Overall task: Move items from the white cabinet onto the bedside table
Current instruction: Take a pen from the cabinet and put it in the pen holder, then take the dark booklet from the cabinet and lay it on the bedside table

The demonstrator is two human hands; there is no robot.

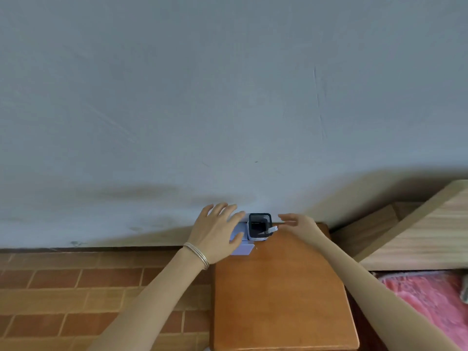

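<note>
Both open: my left hand (215, 234) rests flat on the pale box (243, 249), my right hand (300, 225) loose beside the pen holder (259, 227) on the bedside table (283, 300).

2 hands (215, 233) (302, 224), 1 bedside table (278, 287), 1 mesh pen holder (262, 217) holding 1 pen (271, 230).

A home bedroom: a bedside table (283, 287) stands beside a wooden headboard (417, 236) and pink bedding (430, 300).
</note>
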